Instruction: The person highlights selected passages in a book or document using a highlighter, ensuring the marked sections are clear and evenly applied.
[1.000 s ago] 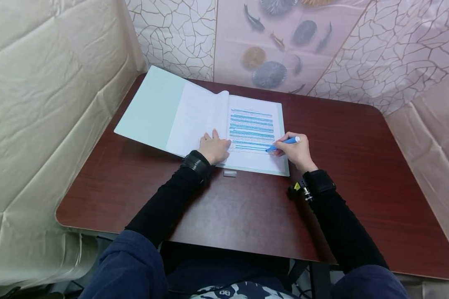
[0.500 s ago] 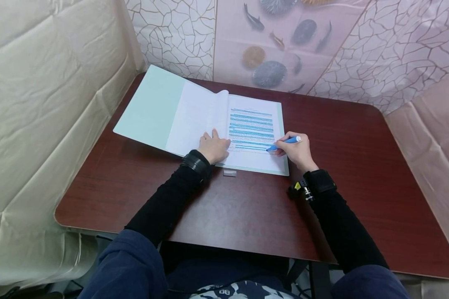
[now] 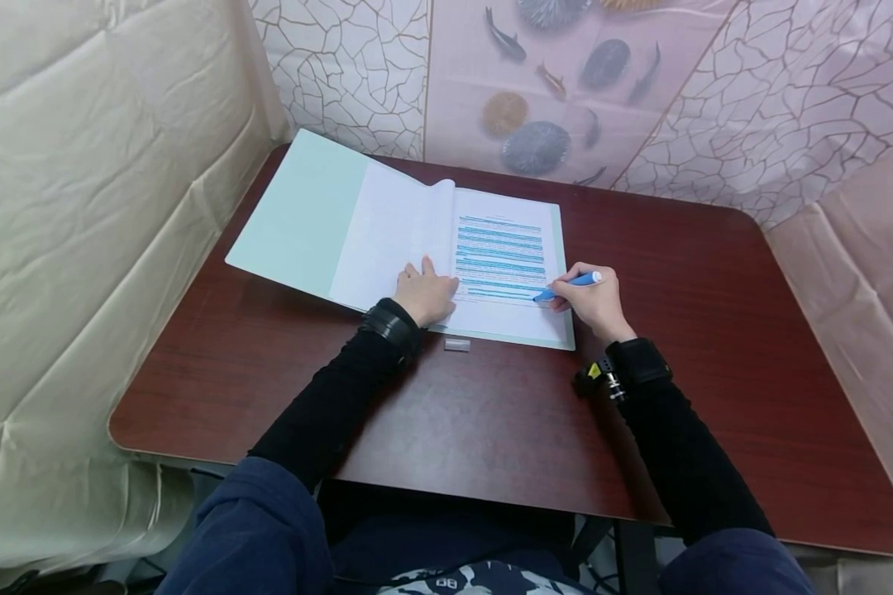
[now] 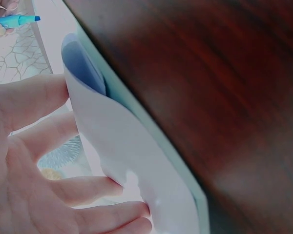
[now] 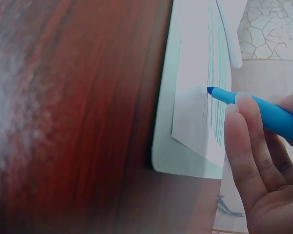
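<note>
My right hand [image 3: 599, 302] pinches a blue highlighter [image 3: 569, 285], its dark chisel tip right at the lower printed lines of the page [image 3: 502, 322]. In the right wrist view the highlighter [image 5: 276, 117] points at the text, fingers along its barrel. Blue strokes cover many lines of the print. My left hand [image 3: 426, 296] rests with spread, straight fingers on the turned-over sheets [image 3: 387, 223] to the left of the page. Those sheets curl up at the fold, as the left wrist view shows. A pale green folder [image 3: 301, 207] lies open beneath the paper.
A small grey cap-like piece [image 3: 457, 345] lies on the dark red-brown table [image 3: 714, 372] just in front of the folder. Behind the table hangs a patterned cloth [image 3: 536, 99]; a cream padded curtain [image 3: 119, 207] borders the left side.
My right hand and the highlighter have slid slightly to the right along a lower text line. The left hand stays in place on the sheets.
</note>
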Action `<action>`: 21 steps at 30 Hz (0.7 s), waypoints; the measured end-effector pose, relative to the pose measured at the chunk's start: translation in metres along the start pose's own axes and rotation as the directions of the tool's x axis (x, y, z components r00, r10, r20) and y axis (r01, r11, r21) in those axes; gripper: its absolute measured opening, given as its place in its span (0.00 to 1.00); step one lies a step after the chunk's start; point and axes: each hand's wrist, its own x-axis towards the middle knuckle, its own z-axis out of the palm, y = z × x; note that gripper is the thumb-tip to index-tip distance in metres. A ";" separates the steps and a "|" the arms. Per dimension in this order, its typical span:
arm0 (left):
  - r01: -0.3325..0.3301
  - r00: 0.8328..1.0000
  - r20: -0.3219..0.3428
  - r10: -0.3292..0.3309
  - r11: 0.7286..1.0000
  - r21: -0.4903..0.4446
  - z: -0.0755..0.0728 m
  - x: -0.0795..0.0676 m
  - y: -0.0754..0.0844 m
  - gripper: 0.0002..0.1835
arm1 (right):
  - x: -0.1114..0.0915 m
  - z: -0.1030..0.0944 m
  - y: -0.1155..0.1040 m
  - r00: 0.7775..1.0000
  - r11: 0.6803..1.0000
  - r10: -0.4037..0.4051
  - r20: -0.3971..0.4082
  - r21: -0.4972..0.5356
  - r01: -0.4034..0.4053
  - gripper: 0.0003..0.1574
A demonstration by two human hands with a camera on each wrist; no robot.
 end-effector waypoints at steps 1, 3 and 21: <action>0.001 1.000 0.001 -0.001 1.000 0.001 0.000 0.000 0.000 0.29 | 0.000 0.000 0.000 1.000 1.000 -0.002 -0.001 -0.001 0.002 0.07; 0.001 1.000 0.001 -0.001 1.000 0.003 0.000 0.000 0.000 0.29 | 0.000 -0.001 0.001 1.000 1.000 -0.004 -0.007 0.000 0.004 0.07; 0.007 1.000 0.003 -0.007 1.000 0.002 0.001 0.000 0.000 0.29 | 0.000 -0.005 0.004 1.000 1.000 -0.001 -0.021 -0.017 0.001 0.08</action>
